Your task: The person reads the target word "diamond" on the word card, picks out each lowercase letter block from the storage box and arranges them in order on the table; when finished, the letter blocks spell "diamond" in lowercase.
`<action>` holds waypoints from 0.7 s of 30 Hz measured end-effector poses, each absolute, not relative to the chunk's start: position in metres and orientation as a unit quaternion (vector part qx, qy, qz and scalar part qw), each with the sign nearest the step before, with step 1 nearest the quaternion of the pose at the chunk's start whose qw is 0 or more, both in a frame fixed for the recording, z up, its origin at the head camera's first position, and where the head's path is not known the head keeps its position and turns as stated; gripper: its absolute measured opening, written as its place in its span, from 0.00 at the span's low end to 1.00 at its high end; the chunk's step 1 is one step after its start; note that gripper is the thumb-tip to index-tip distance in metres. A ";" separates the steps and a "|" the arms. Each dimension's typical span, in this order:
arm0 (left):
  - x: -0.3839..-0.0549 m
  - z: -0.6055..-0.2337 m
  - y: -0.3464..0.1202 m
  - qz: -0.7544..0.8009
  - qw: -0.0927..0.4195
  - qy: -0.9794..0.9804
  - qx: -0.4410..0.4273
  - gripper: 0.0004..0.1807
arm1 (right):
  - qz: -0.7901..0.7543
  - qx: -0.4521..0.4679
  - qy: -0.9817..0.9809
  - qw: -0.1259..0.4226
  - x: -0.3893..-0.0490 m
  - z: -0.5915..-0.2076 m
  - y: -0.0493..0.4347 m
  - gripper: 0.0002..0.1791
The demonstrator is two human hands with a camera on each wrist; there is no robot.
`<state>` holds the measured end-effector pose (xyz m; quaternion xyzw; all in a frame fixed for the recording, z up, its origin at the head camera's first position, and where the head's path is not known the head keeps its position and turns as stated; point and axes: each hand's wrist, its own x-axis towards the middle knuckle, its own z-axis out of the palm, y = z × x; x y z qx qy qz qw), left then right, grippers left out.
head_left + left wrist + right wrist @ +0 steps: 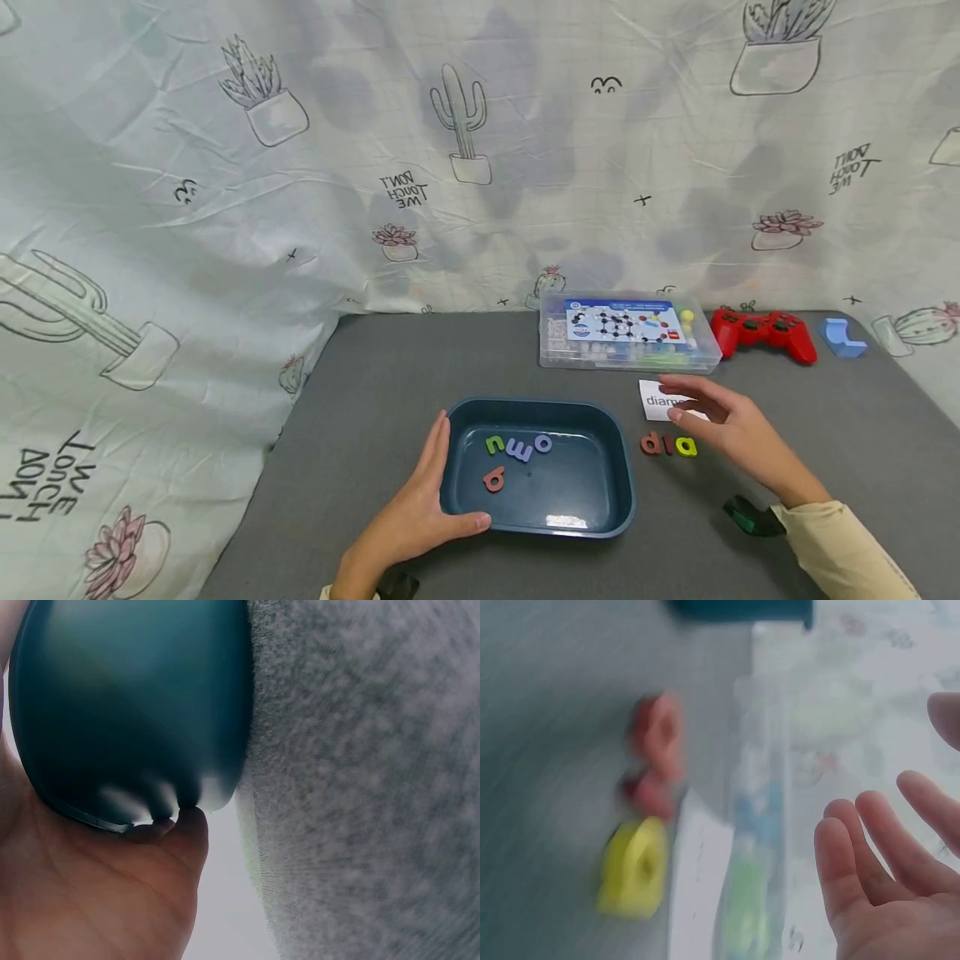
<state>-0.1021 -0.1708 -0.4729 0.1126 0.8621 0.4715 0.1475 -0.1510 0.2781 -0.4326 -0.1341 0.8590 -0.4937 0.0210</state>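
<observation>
Tray in dark blue glossy plastic, rounded rectangle [581, 479], on grey table [420, 358]; left hand [415, 504] holds its left end, fingers along left wall, thumb apart from them at near rim. Inside, left half: green plastic letter [494, 445], purple plastic m [519, 451], light purple plastic o [543, 444] in uneven row, reddish-brown plastic letter [493, 479] nearer the person. Right of tray, apart from it: reddish-brown plastic d [650, 443], small reddish-brown plastic i [669, 444], yellow plastic a [686, 447], lined up. Right hand [738, 429] raised near them, fingers loosely bent, thumb apart, holding nothing, partly hiding white printed card [654, 402]. Behind: clear plastic box with blue-and-white label [626, 329], red game controller [765, 335], light-blue plastic block [843, 337]
</observation>
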 end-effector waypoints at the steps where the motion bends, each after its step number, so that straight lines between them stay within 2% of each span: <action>1: -0.102 -0.472 -0.171 0.471 0.147 0.862 0.112 0.74 | -0.502 -0.140 0.853 0.020 -0.152 -0.430 0.273 0.27; 10: -0.101 -0.472 -0.170 0.470 0.142 0.864 0.112 0.75 | -0.541 -0.217 0.812 0.005 -0.165 -0.412 0.226 0.26; 21: -0.103 -0.474 -0.169 0.469 0.141 0.865 0.107 0.75 | -0.572 -0.301 0.761 0.048 -0.177 -0.409 0.173 0.27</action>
